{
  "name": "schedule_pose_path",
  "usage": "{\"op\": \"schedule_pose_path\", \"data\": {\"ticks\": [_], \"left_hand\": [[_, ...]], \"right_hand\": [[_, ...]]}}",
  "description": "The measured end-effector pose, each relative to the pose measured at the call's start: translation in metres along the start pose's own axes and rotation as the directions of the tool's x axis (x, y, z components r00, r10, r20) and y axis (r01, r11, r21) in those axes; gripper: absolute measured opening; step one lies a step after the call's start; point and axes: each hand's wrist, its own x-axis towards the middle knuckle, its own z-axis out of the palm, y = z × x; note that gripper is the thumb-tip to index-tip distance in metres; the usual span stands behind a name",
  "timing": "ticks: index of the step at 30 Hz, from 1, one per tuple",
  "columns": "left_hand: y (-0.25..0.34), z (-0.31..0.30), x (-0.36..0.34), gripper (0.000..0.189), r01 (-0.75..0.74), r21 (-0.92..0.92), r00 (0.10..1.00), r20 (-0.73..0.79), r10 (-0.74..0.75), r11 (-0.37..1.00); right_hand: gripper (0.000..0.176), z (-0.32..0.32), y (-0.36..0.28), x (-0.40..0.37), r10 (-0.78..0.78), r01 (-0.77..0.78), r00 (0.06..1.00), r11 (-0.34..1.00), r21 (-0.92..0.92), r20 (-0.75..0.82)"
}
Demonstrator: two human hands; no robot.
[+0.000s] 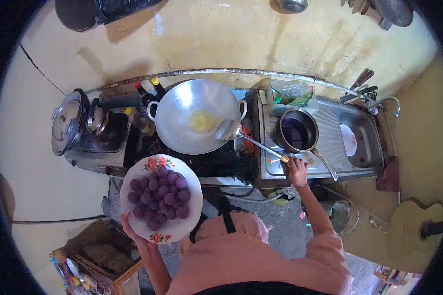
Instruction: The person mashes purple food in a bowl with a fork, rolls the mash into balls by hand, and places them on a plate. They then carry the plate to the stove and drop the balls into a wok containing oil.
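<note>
My left hand grips the lower left rim of a white plate with red flower patterns. Several round purple balls are heaped on it. My right hand is closed on the handle end of a long metal spatula. The spatula's blade is at the right inner side of a large silver wok, which has two loop handles. A little yellowish liquid lies in the wok's bottom. The plate is in front of the wok, nearer my body.
Right of the wok, a saucepan with dark contents stands on the metal drainboard, beside a sink. Behind it is a plastic container. A lidded pot, kettle and bottles are to the left.
</note>
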Motion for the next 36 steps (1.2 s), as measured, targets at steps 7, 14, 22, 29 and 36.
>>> {"op": "schedule_pose_path", "data": {"ticks": [7,14,22,29,36], "left_hand": [[0.001,0.001,0.0,0.055,0.02,0.002,0.999,0.042,-0.02,1.0],[0.001,0.011,-0.005,0.057,0.053,0.001,0.998,-0.016,-0.053,0.999],[-0.001,0.012,-0.005,0.057,0.09,-0.012,0.995,0.048,-0.09,0.996],[0.0,0.014,-0.002,0.057,0.127,-0.017,0.989,0.082,-0.125,0.992],[-0.014,0.014,0.011,0.05,0.141,-0.106,0.989,0.063,-0.135,0.984]], "right_hand": [[0.027,0.007,-0.012,-0.001,0.155,-0.152,0.984,0.988,0.043,-0.091],[0.024,0.007,-0.014,0.002,0.223,-0.195,0.968,0.958,0.211,-0.118],[0.017,0.004,-0.015,0.003,0.249,-0.213,0.964,0.934,0.286,-0.094],[0.014,0.0,-0.015,-0.001,0.235,-0.226,0.97,0.967,0.119,-0.068],[0.018,-0.019,-0.037,0.007,0.143,-0.115,0.974,0.981,0.158,-0.178]]}}
